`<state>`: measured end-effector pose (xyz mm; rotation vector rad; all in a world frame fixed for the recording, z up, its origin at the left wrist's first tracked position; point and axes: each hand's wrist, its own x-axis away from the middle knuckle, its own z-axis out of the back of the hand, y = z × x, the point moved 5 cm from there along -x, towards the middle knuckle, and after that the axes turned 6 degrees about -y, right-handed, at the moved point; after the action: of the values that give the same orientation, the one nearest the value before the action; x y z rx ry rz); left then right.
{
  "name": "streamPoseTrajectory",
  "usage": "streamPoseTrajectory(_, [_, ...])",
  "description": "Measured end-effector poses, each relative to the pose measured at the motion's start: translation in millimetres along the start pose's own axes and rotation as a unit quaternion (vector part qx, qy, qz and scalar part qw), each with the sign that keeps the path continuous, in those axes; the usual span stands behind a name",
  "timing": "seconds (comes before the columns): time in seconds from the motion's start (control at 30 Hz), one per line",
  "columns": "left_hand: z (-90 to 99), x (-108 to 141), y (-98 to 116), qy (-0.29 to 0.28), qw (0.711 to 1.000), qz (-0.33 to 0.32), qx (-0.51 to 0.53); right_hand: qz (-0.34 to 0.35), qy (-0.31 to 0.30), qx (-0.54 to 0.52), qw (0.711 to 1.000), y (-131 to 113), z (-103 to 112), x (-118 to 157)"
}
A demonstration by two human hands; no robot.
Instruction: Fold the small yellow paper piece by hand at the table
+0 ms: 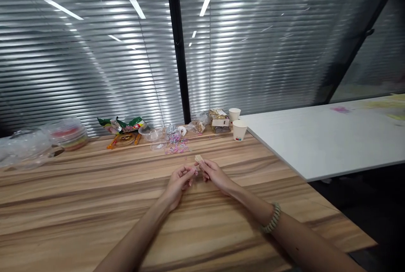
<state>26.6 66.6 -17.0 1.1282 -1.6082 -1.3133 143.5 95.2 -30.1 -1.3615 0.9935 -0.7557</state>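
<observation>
The right hand (217, 175) pinches a small, flat, pale-beige piece (198, 158), material unclear, in its fingers above the wood-grained worktop (79, 204); the piece juts toward the far left. The left hand (177, 182) is just near-left of it, fingers curled; whether they grip anything, I cannot tell.

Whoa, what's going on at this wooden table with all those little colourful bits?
A person is holding a small, pale, flat piece in the fingers of the right hand. The left hand is close beside it, fingertips together; whether they pinch something is too small to tell. Beyond the hands, pink and purple bits lie scattered on the wooden table, and two paper cups stand upright farther right.
</observation>
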Motion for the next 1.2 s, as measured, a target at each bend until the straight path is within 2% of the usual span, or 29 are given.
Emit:
streamPoseTrajectory(0.23, [9.0,-0.9,-5.2,0.020,1.000,0.009,0.001,0.033,-0.053,0.041,0.997,-7.3,-8.2,5.7])
streamPoseTrajectory(0.43, [2.3,1.4,-1.3,-0.002,0.998,-0.022,-0.064,0.062,0.008,0.078,0.995,-8.5,-2.3,5.5])
streamPoseTrajectory(0.53, [-5.2,5.8,7.4,-0.043,0.994,-0.056,-0.085,0.080,0.032,0.103,0.991,-10.0,1.3,4.1])
streamPoseTrajectory(0.67, [-10.1,10.0,13.0,-0.104,0.993,-0.040,-0.025,0.090,0.078,0.140,0.983,-10.6,10.0,2.1])
streamPoseTrajectory(0.8, [-8.3,9.8,16.1,-0.105,0.993,-0.036,0.028,0.104,0.083,0.169,0.976,-12.0,12.0,1.6])
streamPoseTrajectory(0.9, [-8.3,7.8,10.1,-0.117,0.992,0.008,0.049,0.110,0.072,0.181,0.975,-12.9,7.3,3.9])
streamPoseTrajectory(0.97, [-5.3,5.6,4.5,-0.111,0.992,0.034,0.050,0.107,0.067,0.197,0.972,-13.5,2.8,6.5])
streamPoseTrajectory(1.1, [8.6,0.0,-3.3,-0.051,0.997,0.046,0.038,0.090,0.035,0.221,0.971,-14.4,-8.0,10.7])
streamPoseTrajectory(1.2, [14.8,-1.7,-5.8,-0.025,0.998,0.058,0.027,0.083,0.011,0.213,0.973,-14.7,-12.1,11.5])
